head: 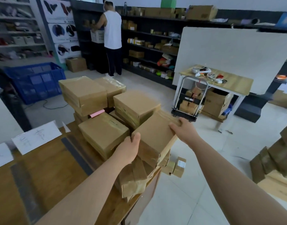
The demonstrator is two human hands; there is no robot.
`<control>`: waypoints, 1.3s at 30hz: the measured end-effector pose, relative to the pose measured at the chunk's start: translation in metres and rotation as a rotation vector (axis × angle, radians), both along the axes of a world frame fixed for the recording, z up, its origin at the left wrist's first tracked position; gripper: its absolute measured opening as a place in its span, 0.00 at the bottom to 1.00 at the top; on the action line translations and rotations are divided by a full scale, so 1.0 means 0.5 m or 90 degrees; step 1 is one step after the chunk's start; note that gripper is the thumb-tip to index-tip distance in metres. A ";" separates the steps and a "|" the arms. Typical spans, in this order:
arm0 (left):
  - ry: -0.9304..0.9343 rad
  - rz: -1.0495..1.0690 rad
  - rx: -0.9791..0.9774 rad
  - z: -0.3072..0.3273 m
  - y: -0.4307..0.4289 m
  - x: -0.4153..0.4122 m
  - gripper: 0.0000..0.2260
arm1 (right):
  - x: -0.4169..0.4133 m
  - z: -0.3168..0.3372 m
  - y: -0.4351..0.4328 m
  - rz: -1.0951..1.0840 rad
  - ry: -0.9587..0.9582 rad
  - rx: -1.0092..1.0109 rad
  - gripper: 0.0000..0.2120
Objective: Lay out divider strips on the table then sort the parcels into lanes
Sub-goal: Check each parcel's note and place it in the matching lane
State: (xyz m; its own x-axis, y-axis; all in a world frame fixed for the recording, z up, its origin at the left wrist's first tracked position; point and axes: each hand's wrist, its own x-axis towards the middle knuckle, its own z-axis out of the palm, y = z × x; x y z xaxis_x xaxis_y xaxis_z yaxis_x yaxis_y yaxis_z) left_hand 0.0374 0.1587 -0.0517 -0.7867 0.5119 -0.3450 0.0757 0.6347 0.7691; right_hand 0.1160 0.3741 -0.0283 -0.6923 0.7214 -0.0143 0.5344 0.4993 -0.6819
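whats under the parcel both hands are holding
More brown parcels, leaning stacked at the wooden table edge. The held parcel and left hand cover how they rest underneath.

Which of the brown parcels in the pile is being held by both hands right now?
The tilted parcel at the pile's right front edge: the left hand grips its near corner, the right hand its far side. The others lie untouched.

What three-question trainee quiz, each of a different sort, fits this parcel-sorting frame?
1. True or false: both hands hold one brown taped cardboard parcel.
2. Which lies on the brown wooden table? A dark grey divider strip; B scissors; C bottle.
3. Fill in: the big plastic crate on the floor is ____.

Key: 1 true, left hand and right hand grip opposite ends. 2 A, dark grey divider strip. 3 blue, blue plastic crate.
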 end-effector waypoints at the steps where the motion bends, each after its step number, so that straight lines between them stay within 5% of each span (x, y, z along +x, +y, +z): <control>1: -0.042 0.018 0.018 0.003 0.003 0.004 0.33 | -0.001 -0.004 0.003 0.000 0.018 -0.008 0.31; 11: -0.204 0.340 0.322 0.041 0.013 0.121 0.24 | 0.064 0.033 -0.015 0.074 0.159 -0.014 0.16; 17: -0.060 0.516 0.524 0.063 -0.051 0.194 0.11 | 0.087 0.087 -0.053 0.123 0.277 -0.256 0.35; 21: 0.045 0.533 0.580 0.064 -0.115 0.239 0.22 | 0.076 0.103 -0.099 0.210 0.169 -0.400 0.44; 27: 0.057 0.592 0.502 0.043 -0.197 0.308 0.25 | 0.075 0.068 -0.208 0.327 0.179 -0.524 0.31; 31: -0.020 0.686 0.605 0.032 -0.240 0.344 0.33 | 0.081 0.037 -0.304 0.378 0.236 -0.573 0.27; 35: 0.046 0.738 0.659 0.033 -0.296 0.369 0.35 | 0.089 0.022 -0.378 0.454 0.266 -0.564 0.13; 39: 0.173 0.758 0.629 0.033 -0.356 0.389 0.34 | 0.090 0.024 -0.452 0.552 0.199 -0.547 0.09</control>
State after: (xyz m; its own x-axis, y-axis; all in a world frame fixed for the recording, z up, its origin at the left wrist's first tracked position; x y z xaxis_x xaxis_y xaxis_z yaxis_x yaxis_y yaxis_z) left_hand 0.2318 -0.0192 -0.0351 -0.8676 -0.4949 -0.0482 0.1178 -0.2987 0.9470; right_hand 0.1612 0.1482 -0.0166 -0.9913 -0.1315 -0.0032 0.0115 -0.0628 -0.9980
